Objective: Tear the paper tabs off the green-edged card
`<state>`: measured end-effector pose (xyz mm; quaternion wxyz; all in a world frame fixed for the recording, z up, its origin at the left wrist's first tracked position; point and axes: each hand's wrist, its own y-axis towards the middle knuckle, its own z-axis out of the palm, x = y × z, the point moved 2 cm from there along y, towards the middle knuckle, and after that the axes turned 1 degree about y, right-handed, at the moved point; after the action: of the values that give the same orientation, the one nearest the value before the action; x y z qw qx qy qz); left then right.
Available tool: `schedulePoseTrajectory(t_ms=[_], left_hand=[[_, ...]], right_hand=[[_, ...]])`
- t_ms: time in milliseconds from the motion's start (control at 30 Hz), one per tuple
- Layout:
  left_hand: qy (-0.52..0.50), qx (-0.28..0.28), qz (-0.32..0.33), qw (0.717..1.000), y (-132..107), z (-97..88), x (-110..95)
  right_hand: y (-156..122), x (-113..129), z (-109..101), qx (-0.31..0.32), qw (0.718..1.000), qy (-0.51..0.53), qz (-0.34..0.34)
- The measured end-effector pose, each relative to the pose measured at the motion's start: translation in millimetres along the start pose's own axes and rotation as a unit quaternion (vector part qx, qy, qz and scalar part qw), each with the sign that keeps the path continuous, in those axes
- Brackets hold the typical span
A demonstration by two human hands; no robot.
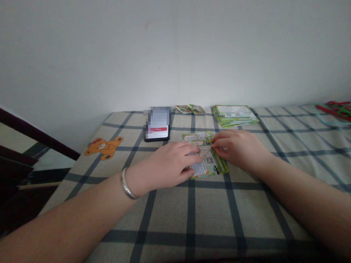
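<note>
On the cloth (246, 204) our flat left hand (167, 164) pins a leaflet (212, 167), right hand (238, 148) pinching it; folded leaflets (189, 109) few, stack (234, 115) untouched.

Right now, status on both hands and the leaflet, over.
Left hand flat on green leaflet, pressing it to the checked cloth. Right hand pinching its upper part. Phone and leaflet stack sit beyond, apart from both.

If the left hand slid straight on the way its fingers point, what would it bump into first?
Probably the right hand: its fingertips sit just ahead of the left hand on the same green leaflet, nearly touching.
</note>
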<state>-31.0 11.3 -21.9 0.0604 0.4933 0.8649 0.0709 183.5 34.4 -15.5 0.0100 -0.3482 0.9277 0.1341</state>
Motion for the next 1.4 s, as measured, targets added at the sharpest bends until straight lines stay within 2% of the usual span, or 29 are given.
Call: schedulePoseTrajectory(t_ms=[133,400,600,700,833,1400], left_hand=[[-0.010,-0.008,0.011,1.000,1.0,3.3,3.7],[-0.036,-0.057,0.015,0.998,4.8,8.0,9.3],[-0.003,-0.103,-0.064,0.993,7.5,8.9,14.7],[0.017,-0.112,-0.110,0.988,8.2,12.0,18.8],[0.038,-0.120,-0.138,0.982,9.1,16.6,21.6],[-0.006,-0.138,-0.131,0.982,10.9,22.3,25.3]], right_hand=[[-1.0,-0.9,3.5,-0.010,1.000,0.013,0.017],[3.1,2.4,11.8,-0.046,0.997,0.033,0.058],[10.3,5.1,13.4,-0.055,0.994,0.048,0.078],[12.8,3.9,14.3,-0.061,0.993,0.068,0.077],[15.1,2.3,17.9,-0.065,0.991,0.089,0.073],[14.2,0.1,24.2,-0.078,0.990,0.116,0.037]])
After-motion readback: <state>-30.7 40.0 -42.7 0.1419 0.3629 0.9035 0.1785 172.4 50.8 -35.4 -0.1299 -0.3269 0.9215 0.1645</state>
